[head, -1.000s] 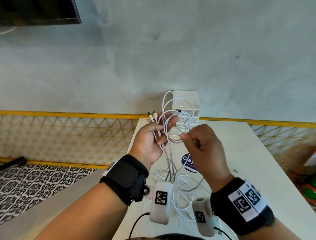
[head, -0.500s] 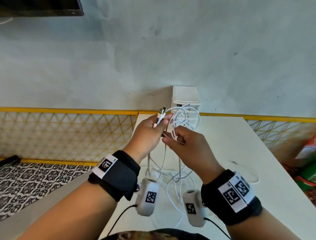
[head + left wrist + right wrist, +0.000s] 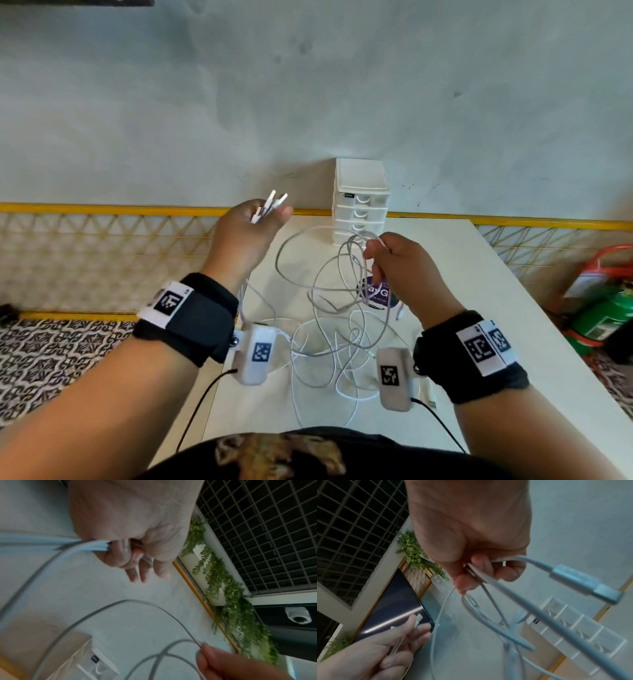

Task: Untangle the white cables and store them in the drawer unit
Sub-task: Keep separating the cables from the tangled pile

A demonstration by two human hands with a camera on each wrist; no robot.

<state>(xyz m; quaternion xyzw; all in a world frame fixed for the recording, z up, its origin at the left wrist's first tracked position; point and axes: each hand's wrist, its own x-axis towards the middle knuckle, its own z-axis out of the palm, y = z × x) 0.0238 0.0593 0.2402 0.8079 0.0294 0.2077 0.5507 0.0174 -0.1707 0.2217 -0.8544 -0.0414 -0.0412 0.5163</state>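
A tangle of white cables hangs in loops between my two hands and trails onto the white table. My left hand is raised at the left and grips several cable ends, whose plugs stick up past the fingers. My right hand pinches a bunch of cable loops lower and to the right, with a USB plug dangling beside it. The small white drawer unit stands at the table's far edge against the wall, its drawers pushed in, just beyond my right hand.
A purple round sticker lies on the table under the loops. Green and red items sit on the floor at the right. A yellow-framed lattice runs along the wall's base.
My hands were close together in front of the drawer unit; now they have pulled apart, the left up and left with the plugs, the right down and right, spreading the loops.
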